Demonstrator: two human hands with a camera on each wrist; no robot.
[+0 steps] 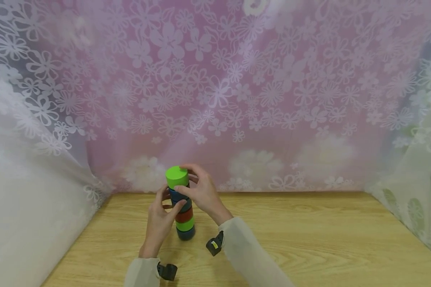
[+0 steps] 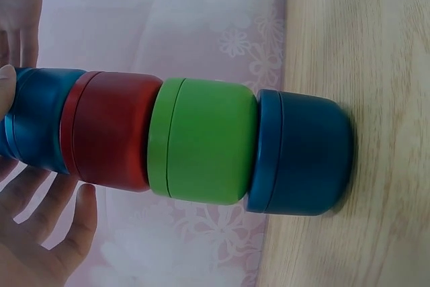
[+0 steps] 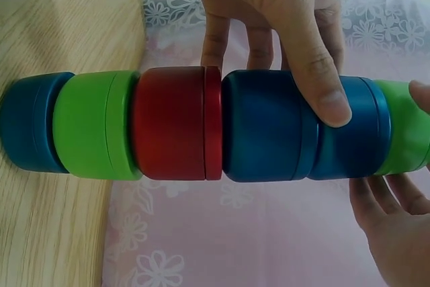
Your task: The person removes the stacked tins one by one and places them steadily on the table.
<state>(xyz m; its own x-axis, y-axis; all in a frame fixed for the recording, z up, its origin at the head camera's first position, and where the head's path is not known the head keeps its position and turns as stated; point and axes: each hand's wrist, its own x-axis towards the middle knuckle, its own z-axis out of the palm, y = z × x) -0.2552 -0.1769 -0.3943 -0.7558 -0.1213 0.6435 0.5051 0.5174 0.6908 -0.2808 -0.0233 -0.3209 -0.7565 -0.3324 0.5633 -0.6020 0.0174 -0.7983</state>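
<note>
A tall stack of small round lidded canisters stands upright on the wooden table. From the bottom up come a blue canister (image 2: 306, 152), a green canister (image 2: 205, 140), a red canister (image 3: 171, 124), two more blue ones and a bright green canister (image 1: 177, 177) on top. Thumb and fingers of my right hand (image 1: 205, 195) grip the top green canister from the right side. Lower down, my left hand (image 1: 158, 223) holds the upper blue canisters (image 3: 356, 142) from the left, its thumb across their front where they meet.
The wooden table (image 1: 309, 235) stretches right and forward of the stack. Behind it hangs a pink floral curtain (image 1: 237, 111), with a pale sheet (image 1: 32, 191) along the left side. Small black wrist cameras (image 1: 214, 244) sit at both sleeve cuffs, close to the stack's base.
</note>
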